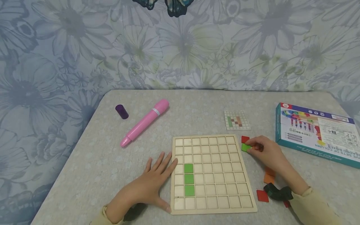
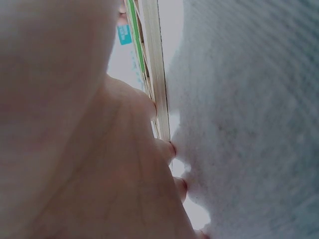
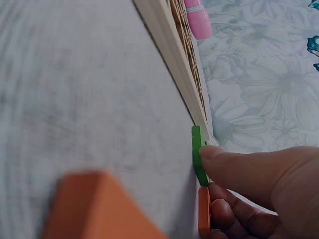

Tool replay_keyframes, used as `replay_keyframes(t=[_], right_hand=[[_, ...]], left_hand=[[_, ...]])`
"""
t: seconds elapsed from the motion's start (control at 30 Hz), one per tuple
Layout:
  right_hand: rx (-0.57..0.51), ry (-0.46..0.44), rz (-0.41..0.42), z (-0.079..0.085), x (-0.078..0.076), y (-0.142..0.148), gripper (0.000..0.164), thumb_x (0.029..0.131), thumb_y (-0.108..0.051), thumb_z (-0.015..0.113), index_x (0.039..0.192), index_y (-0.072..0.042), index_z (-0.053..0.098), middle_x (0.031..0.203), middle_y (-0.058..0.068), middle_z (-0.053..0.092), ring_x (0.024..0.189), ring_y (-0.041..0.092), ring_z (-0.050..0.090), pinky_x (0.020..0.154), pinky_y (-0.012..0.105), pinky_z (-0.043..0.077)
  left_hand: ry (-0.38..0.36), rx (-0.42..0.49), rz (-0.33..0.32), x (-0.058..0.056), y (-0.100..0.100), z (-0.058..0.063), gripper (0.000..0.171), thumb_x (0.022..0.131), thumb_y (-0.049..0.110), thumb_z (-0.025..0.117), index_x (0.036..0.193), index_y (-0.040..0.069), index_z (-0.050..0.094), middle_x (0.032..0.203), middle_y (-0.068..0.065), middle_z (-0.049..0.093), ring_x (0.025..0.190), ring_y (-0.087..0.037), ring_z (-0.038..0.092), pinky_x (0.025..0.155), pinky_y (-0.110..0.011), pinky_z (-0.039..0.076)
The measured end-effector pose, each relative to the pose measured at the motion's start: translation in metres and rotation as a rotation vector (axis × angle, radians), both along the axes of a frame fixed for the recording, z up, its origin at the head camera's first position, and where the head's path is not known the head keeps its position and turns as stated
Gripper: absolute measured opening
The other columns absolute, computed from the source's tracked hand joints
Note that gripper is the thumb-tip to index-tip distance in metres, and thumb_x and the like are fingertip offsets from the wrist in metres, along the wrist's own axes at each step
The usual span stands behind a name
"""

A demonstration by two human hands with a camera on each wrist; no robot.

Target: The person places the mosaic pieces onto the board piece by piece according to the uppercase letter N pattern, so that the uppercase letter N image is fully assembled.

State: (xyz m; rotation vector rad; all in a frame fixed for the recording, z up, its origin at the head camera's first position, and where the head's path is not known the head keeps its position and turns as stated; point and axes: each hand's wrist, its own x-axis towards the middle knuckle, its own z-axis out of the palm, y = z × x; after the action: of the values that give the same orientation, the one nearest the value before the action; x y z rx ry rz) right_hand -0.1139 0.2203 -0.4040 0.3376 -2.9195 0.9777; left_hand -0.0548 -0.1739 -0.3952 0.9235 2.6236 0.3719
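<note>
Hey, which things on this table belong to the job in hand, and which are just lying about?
Seem part of the job:
wooden grid board, touched by the left hand
three green tiles in it
loose green tile, touched by the right hand
red tiles, orange tiles
pattern card, likely the guide

Seem just lying about:
pink wand-shaped thing
purple cylinder
box

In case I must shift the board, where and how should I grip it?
I'd pinch the left rim of the board from the left with the left hand: it lies flat, the rim is narrow, and a red tile and the right hand crowd the other side.
</note>
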Motion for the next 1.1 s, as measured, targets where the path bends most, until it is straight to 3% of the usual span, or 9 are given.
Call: replay_keyframes(t=[0.4, 0.53, 0.63, 0.77, 0.9, 1.0, 1.1], right_hand=[[0.013, -0.045, -0.024, 0.002, 0.000, -0.002, 0.013, 0.078, -0.012, 0.068, 0.088, -0.014, 0.060, 0.073, -0.001, 0.053, 0.068, 0.015, 0.047, 0.058, 0.023, 0.038], [-0.030, -0.070, -0.041, 0.012, 0.002, -0.001, 0.007, 0.082, -0.019, 0.064, 0.087, -0.015, 0.063, 0.075, -0.002, 0.059, 0.067, 0.013, 0.050, 0.058, 0.022, 0.040], [-0.114, -0.090, -0.038, 0.024, 0.002, -0.008, 0.013, 0.085, -0.026, 0.060, 0.089, -0.015, 0.065, 0.081, -0.001, 0.063, 0.068, 0.013, 0.055, 0.059, 0.022, 0.043], [-0.268, -0.123, 0.016, 0.036, -0.003, -0.039, 0.017, 0.084, -0.026, 0.061, 0.091, -0.011, 0.066, 0.083, 0.003, 0.065, 0.072, 0.019, 0.060, 0.059, 0.024, 0.046], [-0.390, -0.212, 0.083, 0.034, -0.008, -0.088, 0.012, 0.081, -0.020, 0.065, 0.088, -0.010, 0.067, 0.079, 0.002, 0.065, 0.072, 0.022, 0.061, 0.059, 0.027, 0.047], [-0.402, -0.260, 0.127, 0.026, -0.010, -0.121, 0.007, 0.080, -0.019, 0.066, 0.085, -0.014, 0.067, 0.078, -0.002, 0.064, 0.070, 0.016, 0.059, 0.061, 0.028, 0.046], [-0.383, -0.247, 0.174, 0.015, -0.012, -0.143, 0.006, 0.080, -0.019, 0.066, 0.083, -0.014, 0.068, 0.077, -0.005, 0.063, 0.067, 0.011, 0.058, 0.063, 0.029, 0.045]], left_hand=[[0.014, 0.004, -0.005, 0.000, -0.001, 0.001, 0.130, 0.047, 0.079, 0.056, 0.143, 0.016, -0.004, 0.147, -0.009, -0.014, 0.132, -0.031, -0.014, 0.098, -0.061, -0.002], [0.014, -0.002, -0.008, 0.000, -0.001, -0.001, 0.130, 0.047, 0.080, 0.055, 0.143, 0.017, -0.005, 0.147, -0.008, -0.016, 0.132, -0.031, -0.014, 0.098, -0.061, -0.002], [0.012, -0.003, -0.006, 0.000, -0.001, -0.001, 0.130, 0.047, 0.080, 0.055, 0.143, 0.017, -0.005, 0.147, -0.008, -0.016, 0.132, -0.030, -0.015, 0.098, -0.060, -0.003], [0.003, 0.004, -0.003, 0.001, -0.001, 0.000, 0.130, 0.047, 0.080, 0.055, 0.143, 0.017, -0.005, 0.147, -0.008, -0.015, 0.132, -0.030, -0.015, 0.098, -0.060, -0.003], [-0.003, 0.007, 0.000, 0.001, -0.001, 0.001, 0.129, 0.047, 0.079, 0.056, 0.143, 0.017, -0.005, 0.147, -0.008, -0.015, 0.132, -0.030, -0.015, 0.097, -0.061, -0.004], [0.001, 0.006, 0.000, 0.002, -0.001, 0.001, 0.129, 0.047, 0.079, 0.056, 0.143, 0.017, -0.004, 0.147, -0.008, -0.014, 0.132, -0.030, -0.015, 0.097, -0.061, -0.004], [0.010, 0.003, 0.002, 0.002, -0.002, 0.000, 0.129, 0.047, 0.080, 0.055, 0.143, 0.018, -0.004, 0.148, -0.008, -0.014, 0.132, -0.030, -0.014, 0.097, -0.061, -0.003]])
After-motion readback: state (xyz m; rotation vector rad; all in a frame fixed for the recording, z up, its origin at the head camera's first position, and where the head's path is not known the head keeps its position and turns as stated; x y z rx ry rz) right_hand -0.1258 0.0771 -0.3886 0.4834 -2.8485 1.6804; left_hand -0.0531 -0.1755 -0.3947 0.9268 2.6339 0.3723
